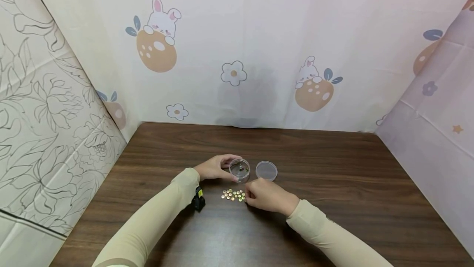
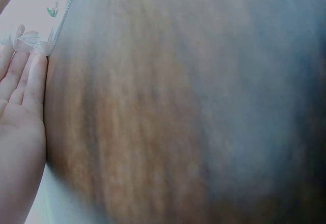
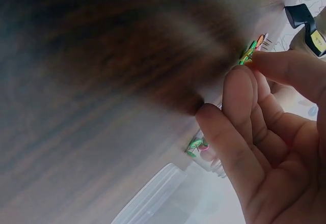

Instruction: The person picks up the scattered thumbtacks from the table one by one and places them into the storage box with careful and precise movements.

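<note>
At lower centre of the head view, small round tacks (image 1: 232,198) lie on the wooden surface (image 1: 222,234); your right hand (image 1: 268,195) is at their right edge, thumb and forefinger close together at a green tack (image 3: 248,52), but I cannot tell whether they pinch it. Beyond, your left hand (image 1: 214,168) curls its fingers round a clear dish (image 1: 242,179) containing some tacks. Just right of it lies a clear lid (image 1: 266,170).
</note>
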Motion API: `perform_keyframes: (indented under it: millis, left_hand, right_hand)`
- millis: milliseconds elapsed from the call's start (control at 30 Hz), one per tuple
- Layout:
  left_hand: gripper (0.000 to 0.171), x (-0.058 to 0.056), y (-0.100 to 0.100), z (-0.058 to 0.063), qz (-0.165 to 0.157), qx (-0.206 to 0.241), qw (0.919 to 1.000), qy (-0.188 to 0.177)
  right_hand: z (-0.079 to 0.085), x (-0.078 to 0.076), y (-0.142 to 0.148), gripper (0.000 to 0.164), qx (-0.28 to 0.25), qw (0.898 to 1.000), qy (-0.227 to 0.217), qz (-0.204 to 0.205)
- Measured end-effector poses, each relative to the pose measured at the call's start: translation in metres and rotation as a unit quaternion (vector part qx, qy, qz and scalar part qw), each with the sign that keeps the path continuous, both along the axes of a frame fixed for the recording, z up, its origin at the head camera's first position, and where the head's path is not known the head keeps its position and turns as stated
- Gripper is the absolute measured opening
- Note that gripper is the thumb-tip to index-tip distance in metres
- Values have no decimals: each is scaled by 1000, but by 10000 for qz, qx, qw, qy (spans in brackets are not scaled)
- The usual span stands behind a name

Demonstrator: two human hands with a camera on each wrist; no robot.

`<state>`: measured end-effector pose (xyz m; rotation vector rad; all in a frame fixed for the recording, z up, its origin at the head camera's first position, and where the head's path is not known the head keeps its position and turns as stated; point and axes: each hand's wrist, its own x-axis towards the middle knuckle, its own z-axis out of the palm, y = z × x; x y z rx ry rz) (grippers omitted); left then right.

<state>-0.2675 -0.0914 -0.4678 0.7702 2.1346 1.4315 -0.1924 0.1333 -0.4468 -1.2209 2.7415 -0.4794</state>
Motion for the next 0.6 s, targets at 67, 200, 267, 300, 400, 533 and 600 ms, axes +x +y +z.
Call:
perform_keyframes:
  millis: [67, 200, 267, 300, 400, 533, 600]
  left_hand:
    - [74, 0, 0, 0, 3, 2, 10000, -8]
    - [74, 1, 0, 2, 1, -14, 10000, -9]
    - [75, 1, 0, 2, -9, -12, 10000, 5]
    - [74, 1, 0, 3, -9, -9, 10000, 14]
    - [73, 2, 0, 5, -31, 21, 10000, 23]
    - [71, 2, 0, 6, -74, 60, 10000, 17]
    - [71, 2, 0, 6, -106, 71, 9999, 35]
  right_hand:
    - [0, 0, 0, 15, 4, 10000, -7, 2]
    - [0, -1, 0, 15, -9, 10000, -62, 19]
    - [1, -1, 0, 14, -26, 9999, -109, 24]
    - [1, -1, 0, 13, -36, 9999, -154, 24]
    - [2, -2, 1, 12, -110, 9994, -313, 18]
    - [4, -5, 2, 11, -270, 9986, -445, 4]
    - [4, -6, 3, 11, -366, 9984, -433, 12]
